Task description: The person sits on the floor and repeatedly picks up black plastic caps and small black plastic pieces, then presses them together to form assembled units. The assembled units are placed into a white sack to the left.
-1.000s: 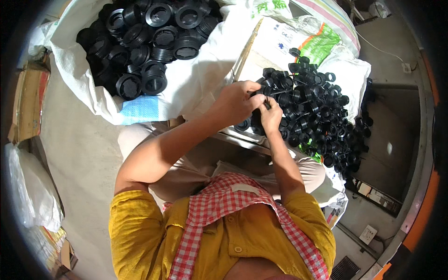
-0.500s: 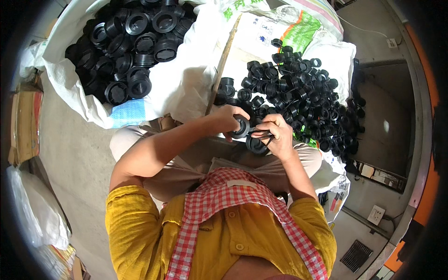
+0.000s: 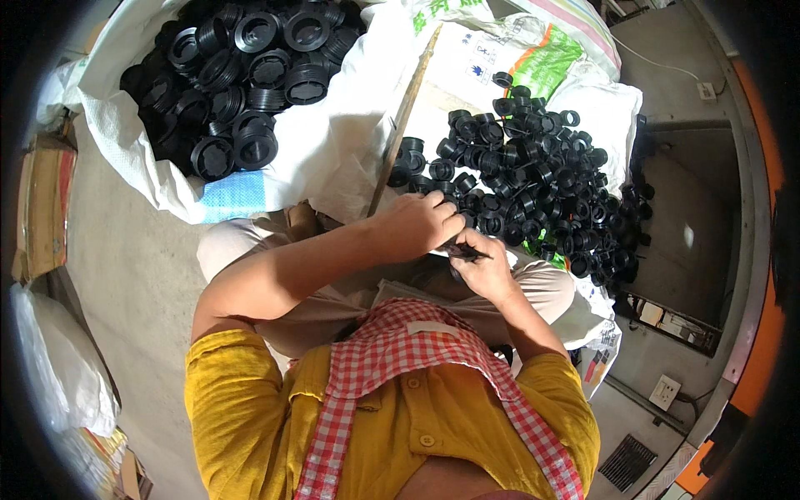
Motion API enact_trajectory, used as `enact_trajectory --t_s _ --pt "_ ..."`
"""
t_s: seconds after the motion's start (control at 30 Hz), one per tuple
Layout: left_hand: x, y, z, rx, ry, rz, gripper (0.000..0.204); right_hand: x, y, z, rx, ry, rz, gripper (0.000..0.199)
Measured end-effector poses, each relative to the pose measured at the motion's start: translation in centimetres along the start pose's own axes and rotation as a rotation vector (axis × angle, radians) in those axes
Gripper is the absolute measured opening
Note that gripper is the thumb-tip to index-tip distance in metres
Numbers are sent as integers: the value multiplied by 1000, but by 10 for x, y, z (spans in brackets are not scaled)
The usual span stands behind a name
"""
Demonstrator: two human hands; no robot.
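The grip of the right hand (image 3: 490,268) is clasped around a slender black plastic piece (image 3: 472,252), its long axis laid roughly crosswise, near the curled left hand (image 3: 423,223), whose hold cannot be told; black caps (image 3: 546,171) are heaped beyond, rightward.

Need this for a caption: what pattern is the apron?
The apron is red-and-white checked, best seen in the head view.

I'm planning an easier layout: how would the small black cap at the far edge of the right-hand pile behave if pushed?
The small black cap is probably light, being small and seemingly plastic. Its round outline suggests it may roll if it tips onto its rim.
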State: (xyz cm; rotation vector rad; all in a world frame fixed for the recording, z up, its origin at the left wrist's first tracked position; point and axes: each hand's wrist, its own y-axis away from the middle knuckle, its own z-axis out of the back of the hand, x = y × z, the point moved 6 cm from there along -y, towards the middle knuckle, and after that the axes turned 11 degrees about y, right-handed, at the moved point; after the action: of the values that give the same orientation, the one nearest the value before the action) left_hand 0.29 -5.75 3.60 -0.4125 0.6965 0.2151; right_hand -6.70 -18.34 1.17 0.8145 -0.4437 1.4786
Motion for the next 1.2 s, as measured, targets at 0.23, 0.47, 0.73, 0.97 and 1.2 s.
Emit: enact_trajectory --t_s 0.23,0.47,0.73,0.97,1.2 --pt "-28 2 42 -264 535 -374 17 17 25 0 785 -1338 188 27" --pt "-3 15 -33 -299 1959 855 52 -20 -29 -17 -271 -1366 -112 24" --pt "-2 5 16 -184 -125 132 35 -4 -64 -4 -675 -522 34 21" --pt "6 10 148 -634 -651 211 29 -101 -149 -4 -787 -253 -249 24" --pt "23 40 217 -920 -741 631 78 -127 -237 -57 -213 536 -201 30"
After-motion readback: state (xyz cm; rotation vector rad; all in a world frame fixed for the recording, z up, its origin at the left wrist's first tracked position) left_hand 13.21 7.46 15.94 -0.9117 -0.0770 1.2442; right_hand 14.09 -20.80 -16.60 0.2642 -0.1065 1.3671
